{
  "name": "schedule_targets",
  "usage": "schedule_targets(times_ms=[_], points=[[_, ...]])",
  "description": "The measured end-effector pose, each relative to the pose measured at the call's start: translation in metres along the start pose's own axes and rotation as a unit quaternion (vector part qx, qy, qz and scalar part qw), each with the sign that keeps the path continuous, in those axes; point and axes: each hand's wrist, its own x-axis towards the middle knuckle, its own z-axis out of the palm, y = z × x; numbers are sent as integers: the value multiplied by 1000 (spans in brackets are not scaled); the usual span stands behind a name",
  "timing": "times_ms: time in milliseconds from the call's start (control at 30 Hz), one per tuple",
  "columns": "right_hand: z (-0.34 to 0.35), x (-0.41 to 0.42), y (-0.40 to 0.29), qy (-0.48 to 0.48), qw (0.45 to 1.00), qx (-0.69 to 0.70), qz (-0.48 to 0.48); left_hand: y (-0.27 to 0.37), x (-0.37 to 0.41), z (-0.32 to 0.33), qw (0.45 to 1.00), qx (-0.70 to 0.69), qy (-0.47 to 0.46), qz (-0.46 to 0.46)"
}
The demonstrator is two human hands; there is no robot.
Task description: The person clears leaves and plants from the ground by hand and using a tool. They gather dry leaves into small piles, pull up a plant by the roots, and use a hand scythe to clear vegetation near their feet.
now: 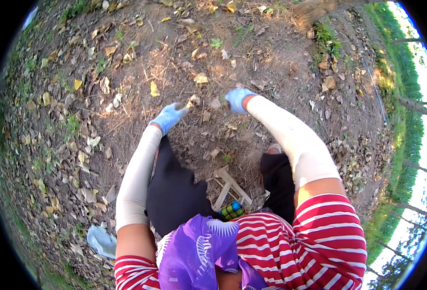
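My left hand, in a light blue glove with a darker palm, reaches low over the soil. Pale dry bits, perhaps leaf or stem, lie at its fingertips; blur hides whether they are held. To the right is my right hand, gloved alike, its fingers curled downward and mostly hidden. A dry brown leaf is just left of it. Bare ground with straw and leaf litter fills the gap between both hands.
Between my legs are pale wooden bars, seemingly part of a low stool, beside checked blue-and-yellow fabric. A whitish plastic piece lies at lower left. A tree trunk rises at upper right. A thin hose or cord runs along the right.
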Motion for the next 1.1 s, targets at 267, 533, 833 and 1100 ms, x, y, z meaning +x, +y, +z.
schedule_targets(times_ms=[267, 533, 833, 1100], points=[[119, -95, 134, 53, 983, 26, 171, -25, 24, 14, 952, 287, -71, -84], [195, -89, 167, 84, 977, 71, 181, 63, 77, 49, 853, 516, -81, 15], [191, -215, 382, -26, 848, 0, 530, 138, 168, 126, 734, 642, -109, 194], [88, -19, 381, 254, 894, 126, 347, 182, 245, 217, 756, 618, -107, 188]])
